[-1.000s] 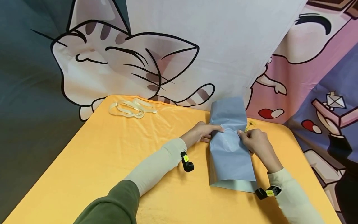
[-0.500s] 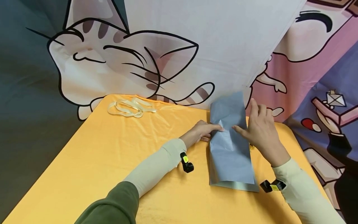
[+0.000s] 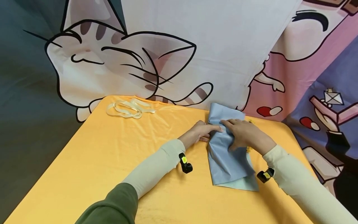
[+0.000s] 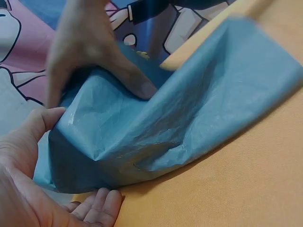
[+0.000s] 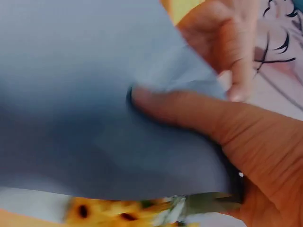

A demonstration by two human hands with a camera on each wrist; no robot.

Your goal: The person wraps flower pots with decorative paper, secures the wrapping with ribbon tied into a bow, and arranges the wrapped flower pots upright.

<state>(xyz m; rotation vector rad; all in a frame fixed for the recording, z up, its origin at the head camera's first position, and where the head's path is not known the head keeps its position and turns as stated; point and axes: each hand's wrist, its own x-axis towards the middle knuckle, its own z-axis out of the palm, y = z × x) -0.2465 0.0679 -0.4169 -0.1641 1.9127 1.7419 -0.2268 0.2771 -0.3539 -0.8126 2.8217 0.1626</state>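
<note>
A sheet of blue wrapping paper (image 3: pixel 223 165), folded over lengthwise and creased, lies on the right part of the table. My left hand (image 3: pixel 202 130) pinches its left edge, thumb on top and the other fingers low at the side; the left wrist view shows this paper bulging beside the thumb. Across the paper's middle, my right hand (image 3: pixel 246 133) presses with fingers spread and thumb apart. In the right wrist view its thumb lies fairly straight along the paper. Yellow flowers with dark centres (image 5: pixel 109 210) show past the paper's edge, mostly hidden under it.
A loose coil of pale yellow ribbon (image 3: pixel 130 109) lies at the back left of the yellow-covered table (image 3: pixel 167 193). Behind the table hangs a cloth printed with a cartoon cat (image 3: pixel 112 65).
My right hand let go of the paper's right edge, rose with fingers spread, then came down leftward across the paper. The paper's upper part has folded lower. My left hand stays in place.
</note>
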